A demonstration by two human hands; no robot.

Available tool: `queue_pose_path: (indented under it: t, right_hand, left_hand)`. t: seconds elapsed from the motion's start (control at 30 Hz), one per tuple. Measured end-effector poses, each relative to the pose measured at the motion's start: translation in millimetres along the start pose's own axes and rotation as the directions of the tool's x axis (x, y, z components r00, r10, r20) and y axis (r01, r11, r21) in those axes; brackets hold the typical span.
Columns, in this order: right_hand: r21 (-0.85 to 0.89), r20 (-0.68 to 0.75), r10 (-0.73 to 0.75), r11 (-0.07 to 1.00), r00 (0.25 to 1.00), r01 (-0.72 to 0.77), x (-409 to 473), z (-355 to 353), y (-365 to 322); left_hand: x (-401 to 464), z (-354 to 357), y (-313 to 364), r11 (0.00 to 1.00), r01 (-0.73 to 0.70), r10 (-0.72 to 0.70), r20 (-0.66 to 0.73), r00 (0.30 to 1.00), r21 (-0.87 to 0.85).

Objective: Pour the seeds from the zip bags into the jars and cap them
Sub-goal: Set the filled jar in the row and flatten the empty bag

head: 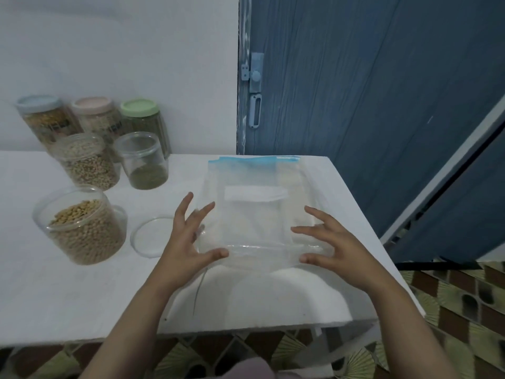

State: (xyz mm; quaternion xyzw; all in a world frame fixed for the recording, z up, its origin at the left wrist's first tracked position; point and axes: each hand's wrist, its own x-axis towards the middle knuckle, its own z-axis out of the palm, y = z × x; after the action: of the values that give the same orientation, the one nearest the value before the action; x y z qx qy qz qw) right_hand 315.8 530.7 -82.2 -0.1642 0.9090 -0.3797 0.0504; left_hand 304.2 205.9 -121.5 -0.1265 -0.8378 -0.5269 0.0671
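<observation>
Lower centre: left hand (188,243) and right hand (332,246) are hovering, fingers spread, over the near edge of the flat, empty-looking bag (257,209). Being limp and slick, it is probably best pinched at corners. Upper left: jars (87,160).

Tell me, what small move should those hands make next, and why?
Probably the left hand should pick up the clear lid beside it and cap the nearest jar: the zip bag looks empty and flat, and that jar stands full but open.
</observation>
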Motion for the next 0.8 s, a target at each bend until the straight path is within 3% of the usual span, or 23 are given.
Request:
queue_pose_path:
  t: [0.17, 0.33, 0.4, 0.5, 0.67, 0.8]
  right_hand:
    - [0.003, -0.116, -0.007, 1.0, 0.993, 0.008, 0, -3, 3]
    - [0.149, -0.382, -0.01, 0.986, 0.924, 0.073, 16, 1, -4]
    - [0.256, -0.481, 0.042, 0.962, 0.876, 0.095, 25, -5, -5]
    - [0.431, -0.501, 0.189, 0.901, 0.844, 0.054, 31, -16, -3]
    - [0.489, -0.501, 0.285, 0.872, 0.817, -0.004, 28, -12, 3]
    - [0.58, -0.569, 0.461, 0.812, 0.681, -0.066, 26, -5, 15]
  left_hand:
    - [6, 9, -10, 0.998, 0.042, -0.042, 0.001, 0.999, -0.036]
    - [16, 7, -10, 0.999, 0.027, -0.025, -0.082, 0.996, 0.035]
    - [21, 4, -7, 0.999, -0.006, 0.008, -0.031, 1.0, 0.053]
    - [31, 2, -13, 0.985, -0.039, 0.027, 0.073, 0.997, 0.166]
    - [31, 3, -3, 0.966, 0.142, -0.205, 0.31, 0.928, 0.214]
    - [41, 16, 9, 0.938, 0.234, -0.305, 0.286, 0.908, 0.256]
